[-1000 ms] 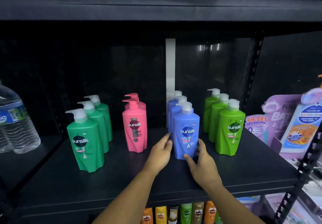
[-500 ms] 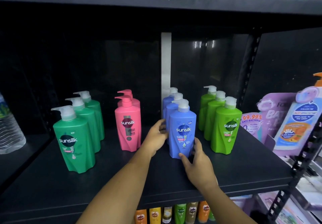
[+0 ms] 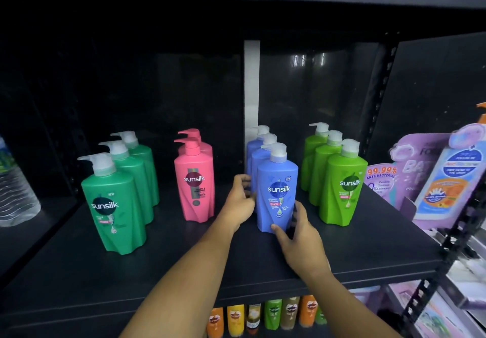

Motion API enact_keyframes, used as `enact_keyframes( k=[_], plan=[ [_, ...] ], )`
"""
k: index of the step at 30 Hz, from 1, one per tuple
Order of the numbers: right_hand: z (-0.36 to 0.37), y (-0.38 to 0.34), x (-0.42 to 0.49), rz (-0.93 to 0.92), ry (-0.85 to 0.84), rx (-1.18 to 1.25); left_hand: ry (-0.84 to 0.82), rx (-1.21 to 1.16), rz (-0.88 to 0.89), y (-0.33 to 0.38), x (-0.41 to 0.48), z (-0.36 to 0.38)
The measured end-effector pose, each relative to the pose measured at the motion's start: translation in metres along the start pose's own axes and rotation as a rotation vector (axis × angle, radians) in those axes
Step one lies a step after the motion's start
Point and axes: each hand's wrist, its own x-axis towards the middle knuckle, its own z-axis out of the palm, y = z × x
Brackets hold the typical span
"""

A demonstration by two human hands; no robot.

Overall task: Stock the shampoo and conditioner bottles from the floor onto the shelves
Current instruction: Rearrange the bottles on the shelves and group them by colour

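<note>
Black shelf (image 3: 342,253) with a dark back wall and a white strip (image 3: 251,87) behind it. Four rows of upright pump bottles run front to back on the shelf. From your left they are three green bottles (image 3: 113,206), two pink bottles (image 3: 194,185), three blue bottles (image 3: 256,153) and three lime bottles (image 3: 344,187).

The task's thing, the front blue bottle (image 3: 277,187), stands upright on the shelf at the head of its row, between the pink and lime rows, label facing you. Your right hand (image 3: 302,243) holds it low down, with the thumb (image 3: 278,229) on the front face near the base and the fingers wrapped round the right side. Your left hand (image 3: 240,202) lies at the left side of the blue row with its fingers curled. It touches the bottles there, but you cannot tell whether it grips one.

A water bottle (image 3: 15,193) stands at the far left, well apart from the green row. A purple card (image 3: 410,169) leans at the right, just beside the lime row. Small bottles (image 3: 273,314) line the level below.
</note>
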Motion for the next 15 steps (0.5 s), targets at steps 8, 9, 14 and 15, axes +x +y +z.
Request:
enact_keyframes(
  k=[8,9,14,15],
  plan=[
    [0.002,0.002,0.000,-0.004,0.051,-0.001,0.146,0.164,0.086,-0.006,-0.045,-0.015],
    [0.002,0.002,0.000,-0.008,0.062,-0.005,0.165,0.210,0.102,-0.009,-0.055,-0.021],
    [0.001,0.000,-0.001,-0.024,0.069,-0.033,0.306,0.411,0.082,-0.018,-0.095,-0.068],
    [0.001,-0.001,-0.001,-0.027,0.067,-0.043,0.361,0.419,0.072,-0.018,-0.099,-0.079]
  ],
)
